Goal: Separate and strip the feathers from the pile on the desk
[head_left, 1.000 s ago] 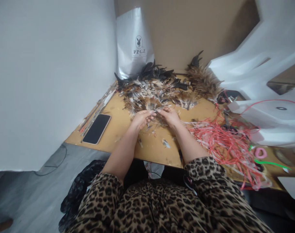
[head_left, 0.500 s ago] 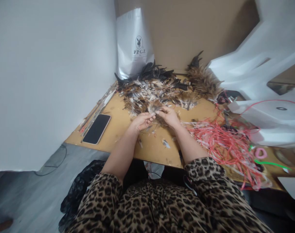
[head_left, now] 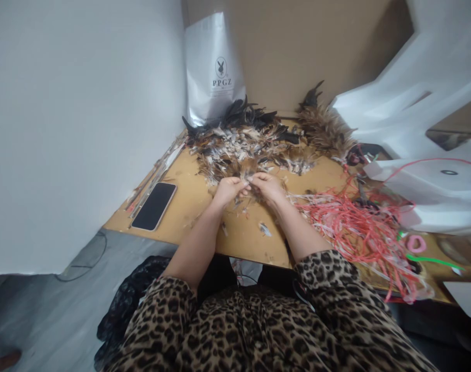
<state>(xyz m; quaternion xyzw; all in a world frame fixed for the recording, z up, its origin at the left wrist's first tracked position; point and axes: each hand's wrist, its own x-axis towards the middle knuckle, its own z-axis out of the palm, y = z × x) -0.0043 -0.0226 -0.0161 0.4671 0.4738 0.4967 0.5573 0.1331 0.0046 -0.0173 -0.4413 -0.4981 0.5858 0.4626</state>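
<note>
My left hand (head_left: 230,190) and my right hand (head_left: 269,187) meet above the tan table (head_left: 188,201), fingertips pinched close together. Between them a small brown-grey feather (head_left: 248,168) points away from me, its base in the fingers of both hands. Just beyond lies a loose heap of feathers (head_left: 235,142), pale and brown in front and black at the back. A few stray bits of down (head_left: 264,229) lie on the table nearer to me. Exactly how each fingertip grips the base is too small to make out.
A dark phone (head_left: 154,206) lies at the left. Tangled red and white strips (head_left: 355,222) spread to the right, before a white machine (head_left: 437,191). A white bag (head_left: 215,72) stands behind the heap; a brown feather bunch (head_left: 324,126) sits back right.
My left hand has turned over slightly, its fingers curling further in, and both hands have drawn closer around the feather's base. Nothing else has visibly moved.
</note>
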